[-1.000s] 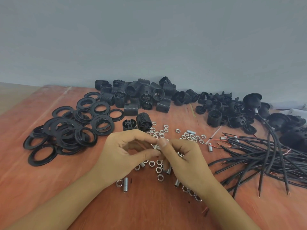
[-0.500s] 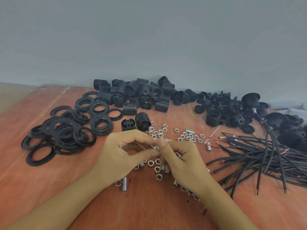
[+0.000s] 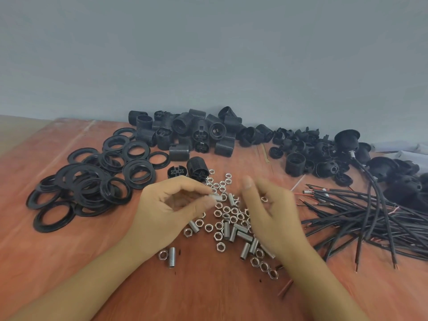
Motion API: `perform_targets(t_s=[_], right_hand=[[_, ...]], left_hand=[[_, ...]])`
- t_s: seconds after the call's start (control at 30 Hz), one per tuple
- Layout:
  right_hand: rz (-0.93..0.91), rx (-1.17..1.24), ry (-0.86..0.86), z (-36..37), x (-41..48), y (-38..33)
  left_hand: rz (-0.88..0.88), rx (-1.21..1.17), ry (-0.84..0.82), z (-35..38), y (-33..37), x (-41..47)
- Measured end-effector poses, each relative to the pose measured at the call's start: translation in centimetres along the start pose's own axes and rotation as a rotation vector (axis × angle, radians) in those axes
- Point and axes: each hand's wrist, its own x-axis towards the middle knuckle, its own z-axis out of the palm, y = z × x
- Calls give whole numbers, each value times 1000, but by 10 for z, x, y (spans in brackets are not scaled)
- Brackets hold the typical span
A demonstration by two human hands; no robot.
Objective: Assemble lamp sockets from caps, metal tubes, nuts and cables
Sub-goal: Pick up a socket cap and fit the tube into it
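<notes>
Pinching item: left hand, thumb and forefinger closed on one short metal tube, held just above the table at the near edge of the nut pile. The tube is motion-blurred; whether a nut sits on it cannot be told.

Right hand: fingers loosely bent, forefinger raised, nothing seen in it; blurred. It hangs over the right part of the pile, apart from the left hand.

Change since half a second ago: the two hands met fingertip to fingertip on the tube; the right has now let go and drawn off to the right, while the left keeps the tube. More of the pile under the hands is uncovered.

Stock on the table:
- nuts, silver, hexagonal, scattered between and beyond the hands.
- loose tubes, threaded, lying among the nuts; one lies beside a nut near the left wrist.
- rings, black, heaped at left.
- sockets, black, ribbed, piled against the wall.
- caps, black, heaped at right rear.
- cables, black, bare copper ends, bundled at right.
</notes>
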Motion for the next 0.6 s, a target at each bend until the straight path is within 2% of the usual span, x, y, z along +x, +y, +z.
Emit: perform_targets(t_s=[0.1,0.27,0.33,0.47,0.53,0.6], right_hand=[[116,-218,190,-26,12,18],[355,-603,168,-49,16,49],[388,-617,191,-53,20,51],[300,-557,314,-55,41,46],[267,-644,227,-50,61,45],[279,-804,63,-44,83,48]], left_hand=[[-39,-40,60,-1,0,1],[-105,-84,107,3,-3,3],[-113,-40,92,3,-4,2],[-196,41,79,1,-9,-2],[-194,68,64,0,-10,-3],[-199,84,46,-1,-9,-2]])
